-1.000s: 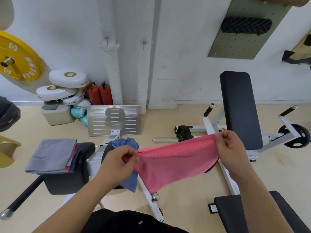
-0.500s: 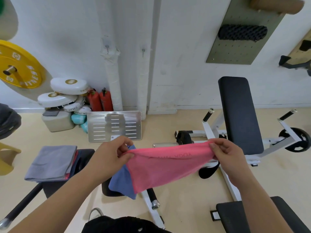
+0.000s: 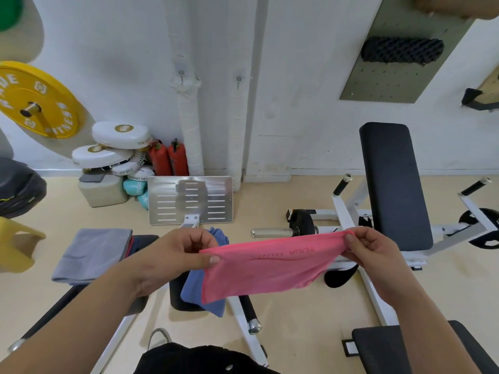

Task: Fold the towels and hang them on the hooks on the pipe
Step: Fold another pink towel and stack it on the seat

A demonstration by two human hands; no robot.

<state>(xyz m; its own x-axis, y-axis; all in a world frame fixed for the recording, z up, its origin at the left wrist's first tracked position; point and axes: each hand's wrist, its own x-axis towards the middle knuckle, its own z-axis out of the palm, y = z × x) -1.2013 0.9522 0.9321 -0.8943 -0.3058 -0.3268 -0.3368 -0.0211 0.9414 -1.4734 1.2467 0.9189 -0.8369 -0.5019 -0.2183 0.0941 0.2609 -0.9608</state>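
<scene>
A pink towel (image 3: 266,265) hangs stretched between my hands. My left hand (image 3: 178,256) pinches its left top corner and my right hand (image 3: 370,248) pinches its right top corner. Behind it a blue towel (image 3: 201,290) droops over a black pad. Folded grey towels (image 3: 93,253) lie stacked on a black seat at the left. Two white wrapped pipes (image 3: 189,130) run up the wall, each with a small hook: the left hook (image 3: 181,74) and the right hook (image 3: 238,80), both bare.
A white bench frame with a black backrest (image 3: 391,184) stands at the right. A metal footplate (image 3: 190,199) sits ahead. Yellow weight plate (image 3: 35,101), white pads (image 3: 118,136) and red extinguishers (image 3: 168,157) crowd the left wall. A yellow object (image 3: 16,245) lies far left.
Both hands have lifted the pink towel slightly and drawn it flatter between them. The view has tilted up a little toward the wall.
</scene>
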